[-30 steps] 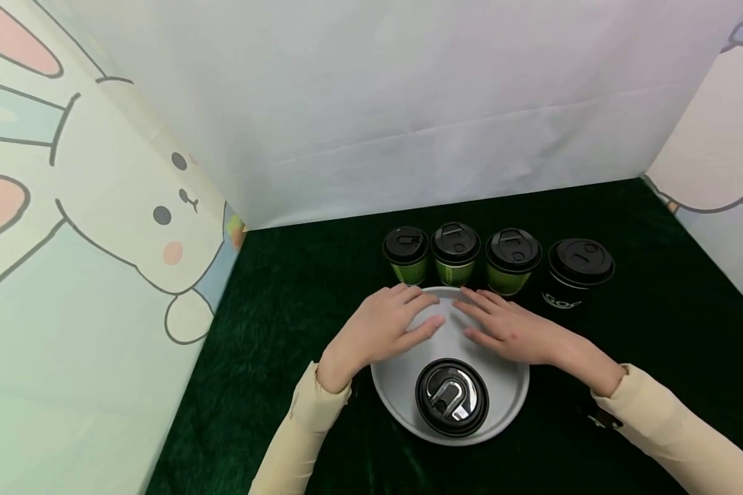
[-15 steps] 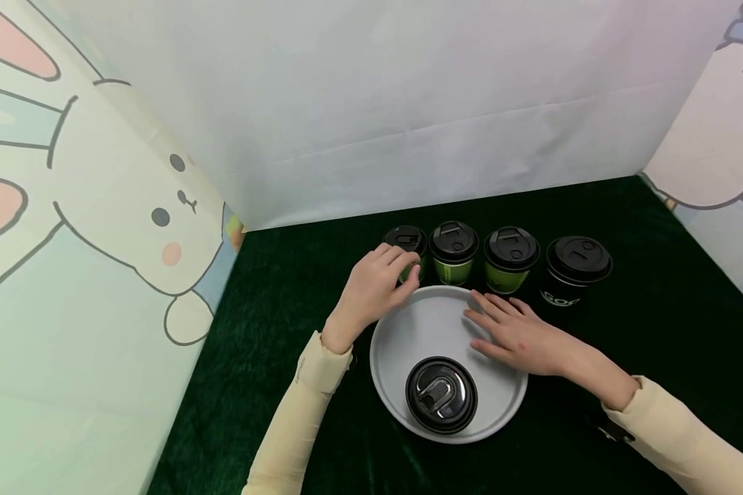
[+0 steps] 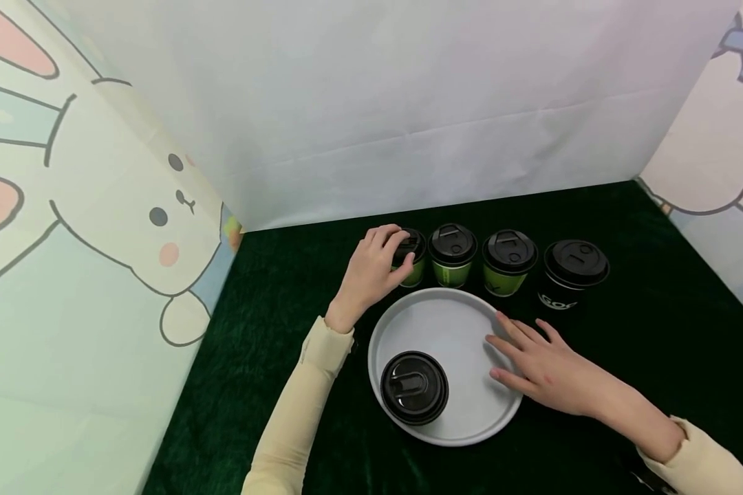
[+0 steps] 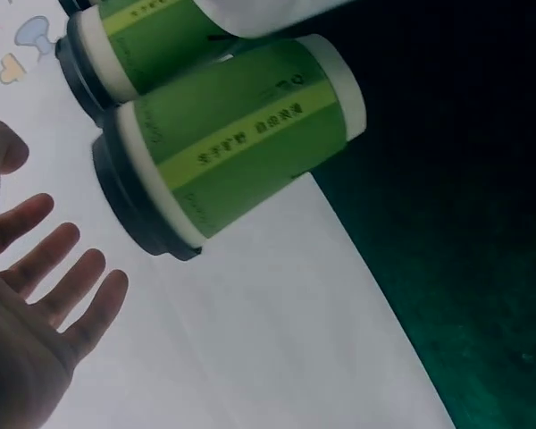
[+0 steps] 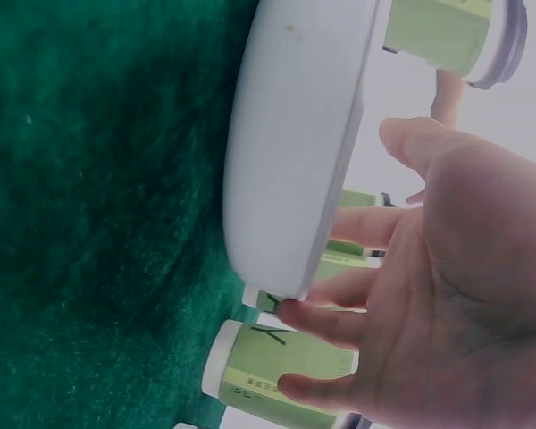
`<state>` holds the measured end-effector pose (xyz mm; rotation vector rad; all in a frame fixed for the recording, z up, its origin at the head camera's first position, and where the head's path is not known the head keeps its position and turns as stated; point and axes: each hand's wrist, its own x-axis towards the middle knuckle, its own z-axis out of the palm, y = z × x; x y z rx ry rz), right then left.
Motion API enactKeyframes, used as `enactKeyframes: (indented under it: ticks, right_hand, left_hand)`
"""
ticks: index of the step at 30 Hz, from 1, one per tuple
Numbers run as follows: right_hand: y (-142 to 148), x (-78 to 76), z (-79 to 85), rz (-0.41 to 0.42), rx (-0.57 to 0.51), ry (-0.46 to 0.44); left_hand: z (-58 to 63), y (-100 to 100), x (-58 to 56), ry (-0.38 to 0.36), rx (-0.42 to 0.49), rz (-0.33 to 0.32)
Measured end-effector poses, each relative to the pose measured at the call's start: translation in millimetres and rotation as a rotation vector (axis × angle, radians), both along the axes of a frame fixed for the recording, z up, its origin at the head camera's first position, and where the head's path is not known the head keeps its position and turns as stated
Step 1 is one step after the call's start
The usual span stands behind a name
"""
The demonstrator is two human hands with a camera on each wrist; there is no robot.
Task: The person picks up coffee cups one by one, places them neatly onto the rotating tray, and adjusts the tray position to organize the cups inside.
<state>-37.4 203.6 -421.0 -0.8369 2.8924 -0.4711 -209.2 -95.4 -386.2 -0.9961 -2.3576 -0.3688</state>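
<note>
My left hand reaches around the near left side of the leftmost paper cup in the back row, a green one with a black lid. In the left wrist view its fingers are spread, and a gap shows between them and that cup. My right hand lies over the right rim of a round light-grey tray, fingers stretched out. In the right wrist view its fingertips are right at the tray's rim. A black-lidded cup stands on the tray's front left part.
Right of the leftmost cup stand two more green cups, one in the middle and one farther right, then a larger black cup. Dark green cloth covers the table. White fabric hangs behind, and a rabbit-printed panel stands at left.
My left hand has moved off the tray, back and left to the leftmost cup. My right hand has slid right and nearer. The cup on the tray has shifted left.
</note>
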Motion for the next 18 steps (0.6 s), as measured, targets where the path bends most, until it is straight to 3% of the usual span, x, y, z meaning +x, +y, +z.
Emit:
enactKeyframes:
  ticks: [9, 18]
  right_hand:
    - [2, 22.1, 4.0, -0.014, 0.016, -0.016]
    - [1, 37.2, 11.7, -0.018, 0.042, -0.023]
  left_hand:
    - [-8.7, -2, -8.9, -0.11, -0.021, 0.028]
    - [-14.5, -1, -13.0, -0.254, -0.105, 0.084]
